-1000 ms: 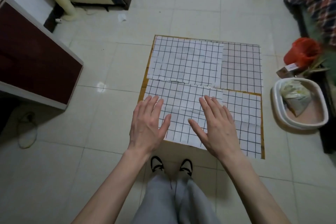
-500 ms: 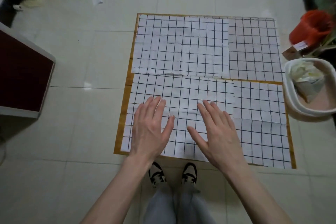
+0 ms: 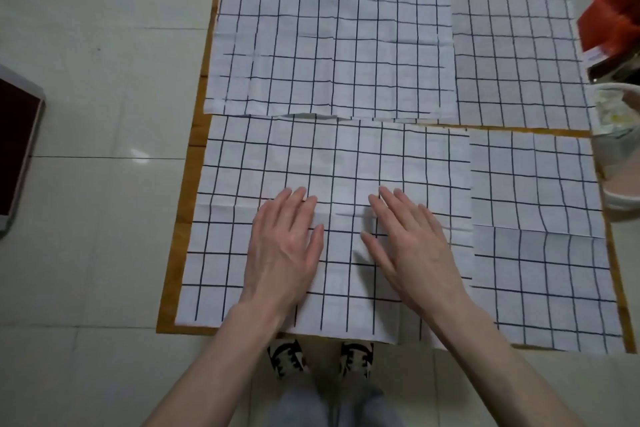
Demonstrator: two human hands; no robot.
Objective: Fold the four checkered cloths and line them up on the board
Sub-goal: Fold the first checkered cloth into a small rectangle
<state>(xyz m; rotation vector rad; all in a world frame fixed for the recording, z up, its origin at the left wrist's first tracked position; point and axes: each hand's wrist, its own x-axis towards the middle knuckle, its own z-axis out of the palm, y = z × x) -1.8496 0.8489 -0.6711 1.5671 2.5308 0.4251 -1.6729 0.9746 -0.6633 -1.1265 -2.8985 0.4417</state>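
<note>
Now lower than a second ago | left hand, right hand flat, released over near cloth | board: I judge folding unstarted.

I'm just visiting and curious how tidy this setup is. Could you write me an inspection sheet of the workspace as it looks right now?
Surface: wooden board lying on a pale tiled floor.
Job's things: four checkered cloths spread flat, none folded: near left cloth, near right cloth, far left cloth, far right cloth; the left ones overlap the right ones.
Clutter: white tub and an orange bag by the board's right edge.
Hands: left hand and right hand, fingers straight, over the near left cloth.
Cables: nothing seen.
Surroundings: dark red panel at left; the person's shoes at the near edge.
</note>
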